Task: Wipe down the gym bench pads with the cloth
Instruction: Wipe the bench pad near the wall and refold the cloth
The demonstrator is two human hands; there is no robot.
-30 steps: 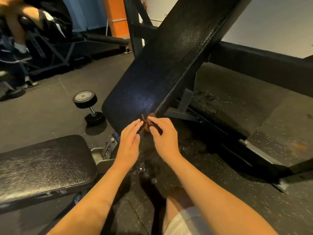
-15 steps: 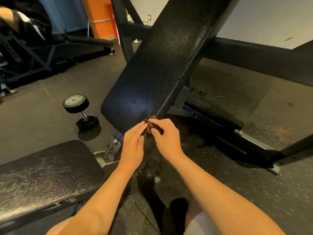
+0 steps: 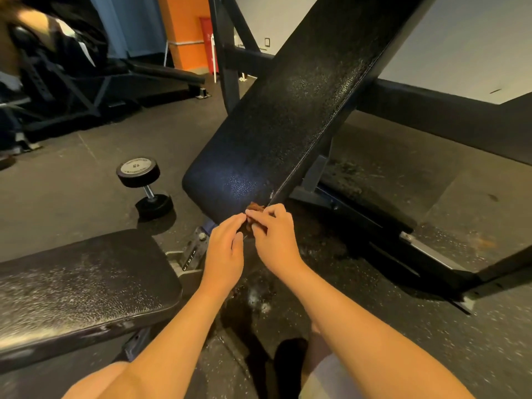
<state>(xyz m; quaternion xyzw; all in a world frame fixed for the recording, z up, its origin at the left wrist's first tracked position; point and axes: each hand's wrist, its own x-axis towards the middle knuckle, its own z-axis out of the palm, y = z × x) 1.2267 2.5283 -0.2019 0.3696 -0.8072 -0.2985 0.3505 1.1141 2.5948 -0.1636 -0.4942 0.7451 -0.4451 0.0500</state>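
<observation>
The black inclined back pad [image 3: 288,116] of the gym bench rises from centre to upper right. Its flat seat pad [image 3: 77,283] lies at lower left. A small bunched brown cloth [image 3: 254,210] sits against the back pad's lower right corner. My right hand [image 3: 273,234] pinches the cloth between thumb and fingers. My left hand [image 3: 224,249] is beside it, fingertips touching the cloth; most of the cloth is hidden behind both hands.
A black dumbbell [image 3: 144,185] lies on the rubber floor left of the back pad. The bench's metal frame [image 3: 417,243] runs to the right. Another bench [image 3: 161,72] and a person stand at the far left. My legs show at the bottom.
Both hands stay at the pad's lower corner with the cloth. My left hand's fingertips have closed in on the cloth. The camera has shifted a little.
</observation>
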